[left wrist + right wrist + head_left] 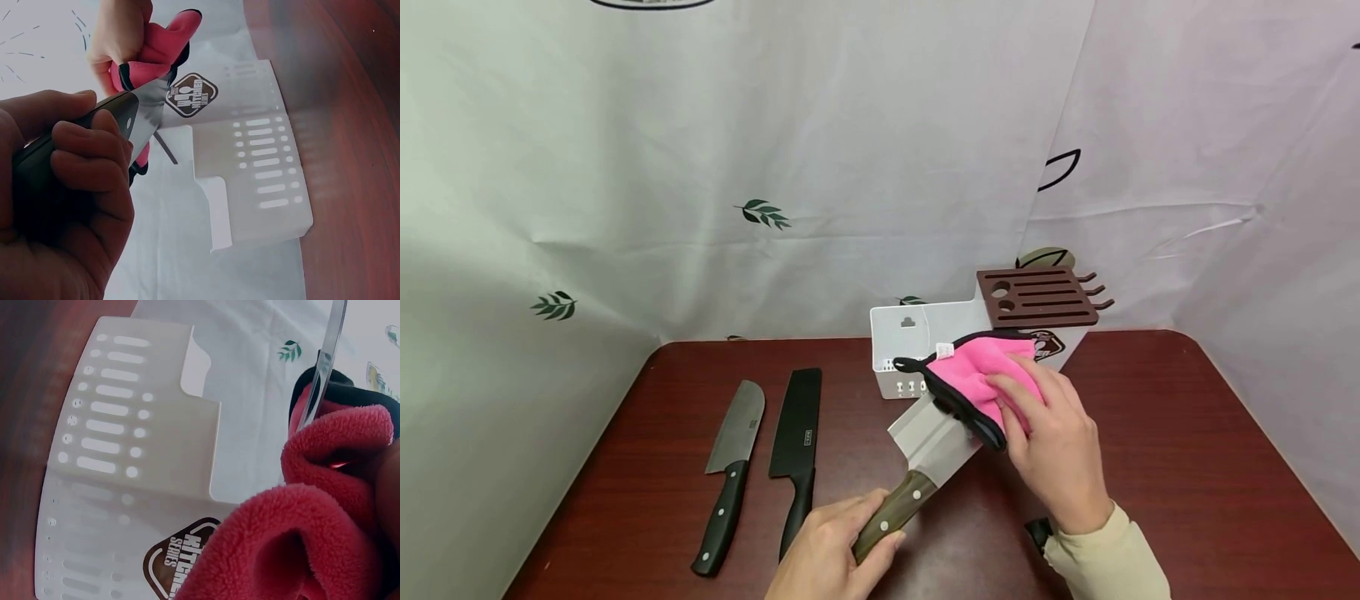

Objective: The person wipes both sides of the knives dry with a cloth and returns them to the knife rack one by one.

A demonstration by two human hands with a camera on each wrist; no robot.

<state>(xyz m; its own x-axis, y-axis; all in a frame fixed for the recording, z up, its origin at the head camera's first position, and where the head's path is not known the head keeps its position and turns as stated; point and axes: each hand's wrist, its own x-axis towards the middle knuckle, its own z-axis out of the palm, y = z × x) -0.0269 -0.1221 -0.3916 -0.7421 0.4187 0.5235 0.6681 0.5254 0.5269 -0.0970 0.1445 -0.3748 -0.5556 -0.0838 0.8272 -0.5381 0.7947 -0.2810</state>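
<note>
In the head view my left hand [831, 554] grips the greenish-brown riveted handle of a cleaver [938, 442], its broad blade tilted up to the right above the table. With curled fingers, my right hand [1060, 442] holds a pink cloth [981, 371] with black edging over the far part of the blade, hiding it. The right wrist view shows the fuzzy cloth [312, 531] bunched in folds, with the blade [326, 362] edge-on against it. In the left wrist view, the fingers of my left hand [90, 169] wrap round the handle.
A white knife holder [947, 317] with a brown slotted top [1037, 300] stands behind the cloth. Left on the red-brown table [625, 467] lie a silver-bladed knife [737, 425] and a black knife [797, 425]. A small black object [1039, 532] shows beside the right cuff.
</note>
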